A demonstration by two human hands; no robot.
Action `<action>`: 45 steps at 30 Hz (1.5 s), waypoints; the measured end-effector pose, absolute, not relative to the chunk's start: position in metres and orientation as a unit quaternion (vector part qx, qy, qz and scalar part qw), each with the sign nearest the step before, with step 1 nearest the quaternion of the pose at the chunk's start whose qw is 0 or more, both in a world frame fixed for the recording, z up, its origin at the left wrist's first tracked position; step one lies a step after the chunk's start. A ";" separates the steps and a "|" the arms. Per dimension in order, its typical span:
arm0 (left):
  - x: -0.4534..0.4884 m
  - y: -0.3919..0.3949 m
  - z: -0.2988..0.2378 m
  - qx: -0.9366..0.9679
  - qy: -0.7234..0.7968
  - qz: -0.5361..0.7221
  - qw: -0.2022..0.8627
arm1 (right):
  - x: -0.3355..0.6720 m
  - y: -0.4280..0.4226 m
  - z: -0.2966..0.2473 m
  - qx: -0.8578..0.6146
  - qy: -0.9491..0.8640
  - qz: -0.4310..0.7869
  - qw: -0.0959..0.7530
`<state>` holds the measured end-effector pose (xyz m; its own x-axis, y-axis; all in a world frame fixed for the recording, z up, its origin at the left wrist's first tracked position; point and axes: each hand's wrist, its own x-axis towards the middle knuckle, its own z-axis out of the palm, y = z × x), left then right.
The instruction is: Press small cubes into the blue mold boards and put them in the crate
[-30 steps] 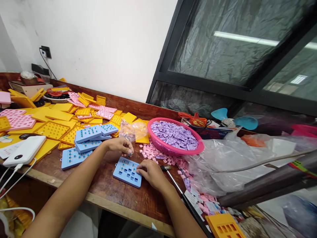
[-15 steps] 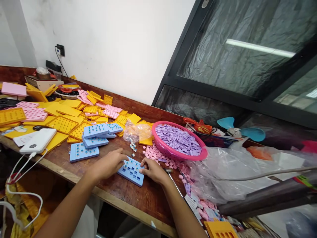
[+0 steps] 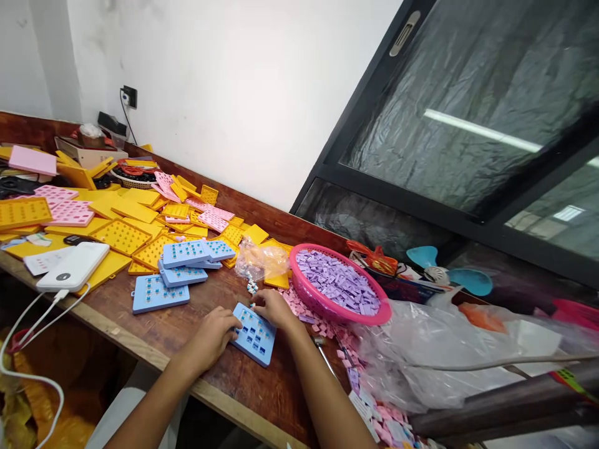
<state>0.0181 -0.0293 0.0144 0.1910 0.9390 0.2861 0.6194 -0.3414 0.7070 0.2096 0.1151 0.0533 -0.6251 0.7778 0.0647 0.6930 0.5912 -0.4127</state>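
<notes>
Blue plastic tray point(image 3: 255, 335), one, touches left hand point(image 3: 210, 338) and right hand point(image 3: 274, 308); neither grip's state shows.

**Head camera: one worn view, looking forward and down.**
Set at the person's head, facing across the bench point(image 3: 253, 399) toward the wall point(image 3: 224, 93) and window point(image 3: 468, 125). Frame rolled, the bench edge falling rightward. View is close on the left hand point(image 3: 210, 340) and right hand point(image 3: 276, 310), both low in frame; wall and window stand farther off.
</notes>
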 end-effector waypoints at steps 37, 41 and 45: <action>0.031 -0.043 0.021 0.721 0.581 0.312 0.215 | 0.238 0.021 0.017 -0.418 -0.800 0.279 0.327; 0.034 -0.045 0.027 0.736 0.588 0.272 0.198 | 0.237 0.022 0.011 -0.411 -0.798 0.267 0.351; 0.035 -0.048 0.027 0.746 0.585 0.287 0.136 | 0.238 0.022 0.011 -0.390 -0.821 0.230 0.348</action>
